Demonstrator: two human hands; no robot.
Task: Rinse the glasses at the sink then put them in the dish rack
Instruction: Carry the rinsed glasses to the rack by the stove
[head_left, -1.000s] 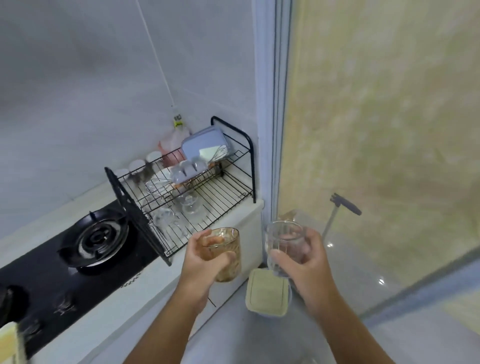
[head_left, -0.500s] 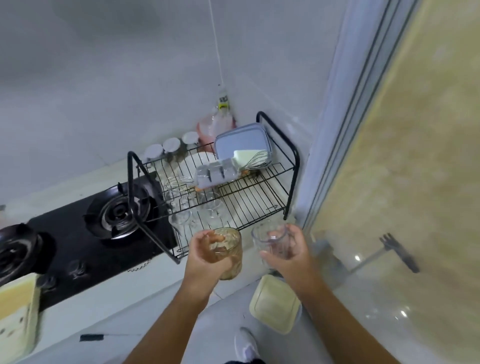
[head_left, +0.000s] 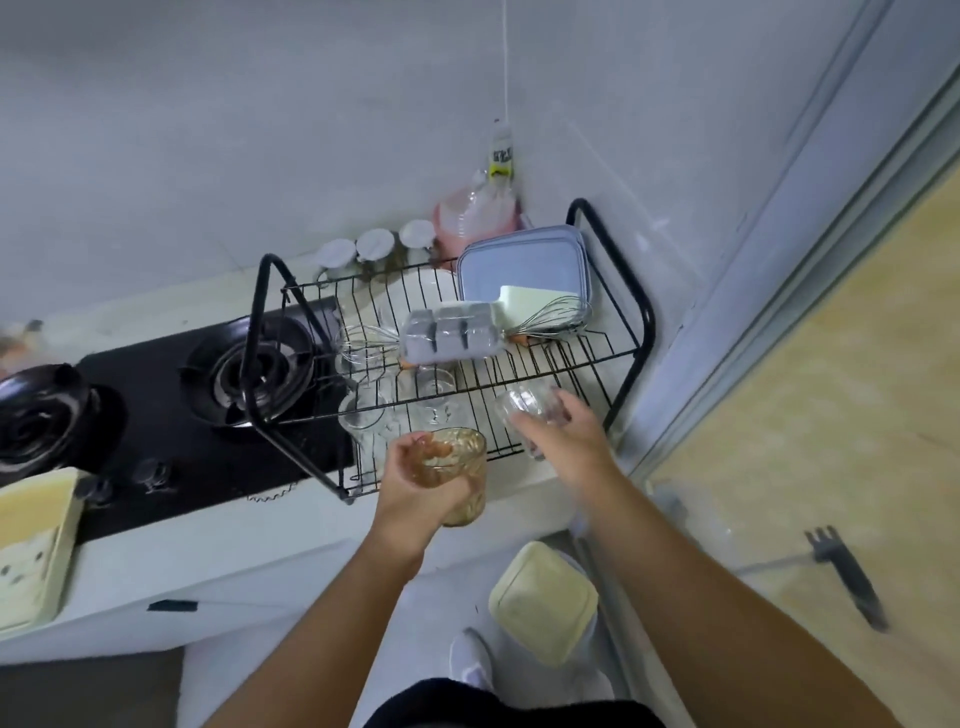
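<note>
The left grip (head_left: 415, 488) is curled round an amber patterned glass (head_left: 470, 483). It holds the glass upright just in front of the black wire dish rack (head_left: 561, 364), above the front edge of the white surface (head_left: 234, 545). Fingers show through the glass wall.

The right grip (head_left: 569, 441) is closed round a clear glass (head_left: 522, 408). This glass is tipped onto its side with its mouth pointing left, over the rack's front right part. Whether it touches the wires cannot be told.

Other clear glasses (head_left: 363, 415) stand in the rack's front left part. Behind them lie a grey moulded tray (head_left: 449, 338), a wire whisk (head_left: 545, 314) and a lidded container (head_left: 519, 260) leaning at the back. A black gas stove (head_left: 156, 415) sits on the surface to the rack's left.
</note>
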